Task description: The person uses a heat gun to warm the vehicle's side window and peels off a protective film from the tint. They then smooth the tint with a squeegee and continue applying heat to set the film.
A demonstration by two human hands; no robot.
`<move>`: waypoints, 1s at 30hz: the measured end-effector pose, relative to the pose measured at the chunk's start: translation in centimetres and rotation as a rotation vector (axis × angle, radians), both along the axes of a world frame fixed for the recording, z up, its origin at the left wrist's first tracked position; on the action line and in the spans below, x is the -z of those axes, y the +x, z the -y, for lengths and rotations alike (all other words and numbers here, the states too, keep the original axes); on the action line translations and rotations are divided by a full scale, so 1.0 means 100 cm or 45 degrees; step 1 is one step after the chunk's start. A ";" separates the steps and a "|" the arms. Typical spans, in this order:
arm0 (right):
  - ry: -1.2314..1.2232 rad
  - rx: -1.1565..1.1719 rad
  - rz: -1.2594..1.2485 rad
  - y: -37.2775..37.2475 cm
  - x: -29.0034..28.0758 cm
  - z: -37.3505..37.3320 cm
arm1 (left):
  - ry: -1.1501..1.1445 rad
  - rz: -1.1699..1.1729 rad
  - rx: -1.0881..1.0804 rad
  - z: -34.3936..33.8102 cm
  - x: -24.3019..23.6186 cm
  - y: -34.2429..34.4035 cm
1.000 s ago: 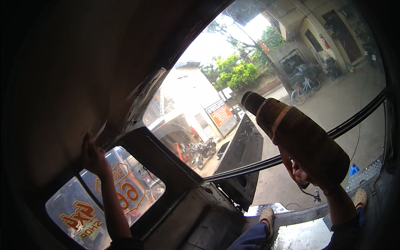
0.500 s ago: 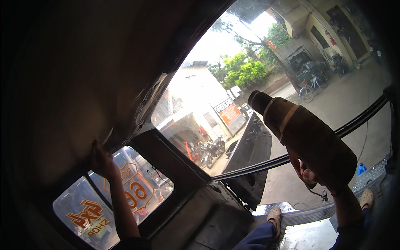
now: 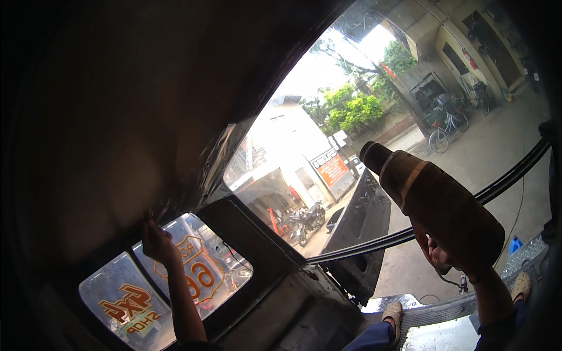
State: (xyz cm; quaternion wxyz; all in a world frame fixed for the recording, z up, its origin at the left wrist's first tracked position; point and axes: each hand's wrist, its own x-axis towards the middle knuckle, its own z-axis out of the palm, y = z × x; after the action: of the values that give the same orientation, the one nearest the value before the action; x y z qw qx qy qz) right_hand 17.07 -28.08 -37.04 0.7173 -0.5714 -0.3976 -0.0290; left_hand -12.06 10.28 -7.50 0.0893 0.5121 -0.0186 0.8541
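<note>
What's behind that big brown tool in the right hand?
Behind the brown tool, a black window strip shows on both sides, with pavement beyond. The strip's middle and much of the right hand are covered.

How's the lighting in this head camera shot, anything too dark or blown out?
Head view: ceiling in deep shadow, left hand dim, its fingertips hard to make out; white building outside washed out; heat gun dark against brighter ground.

- Right of centre: the right hand (image 3: 438,253) grips a dark, cylindrical heat gun (image 3: 449,212) with a pale band, nozzle toward upper left.
- Left: the left hand (image 3: 160,244) at the lower edge of a dark ceiling panel (image 3: 105,152), fingertips too dim to read.
- Lower left: an orange-lettered, two-pane glass window (image 3: 96,286).
</note>
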 end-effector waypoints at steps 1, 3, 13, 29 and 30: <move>0.067 -0.107 -0.145 0.001 -0.002 -0.001 | -0.002 0.005 0.032 -0.002 0.000 -0.001; 0.282 -0.437 -0.580 0.000 -0.006 -0.003 | -0.004 0.005 0.049 -0.005 0.002 -0.002; -0.011 0.528 0.963 0.006 0.009 -0.012 | -0.036 0.011 -0.064 -0.005 0.017 -0.004; 0.373 -0.427 -0.597 0.016 0.003 -0.010 | -0.145 0.029 -0.112 -0.026 0.029 -0.011; 0.302 -0.357 -0.512 0.014 0.002 -0.010 | -0.161 0.031 -0.088 -0.026 0.030 -0.011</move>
State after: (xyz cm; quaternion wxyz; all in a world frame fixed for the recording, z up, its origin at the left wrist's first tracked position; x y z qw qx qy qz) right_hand 18.47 -27.05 -37.20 0.8408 -0.4170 -0.3163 0.1384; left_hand -13.19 12.84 -10.51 0.0915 0.4953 0.0519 0.8623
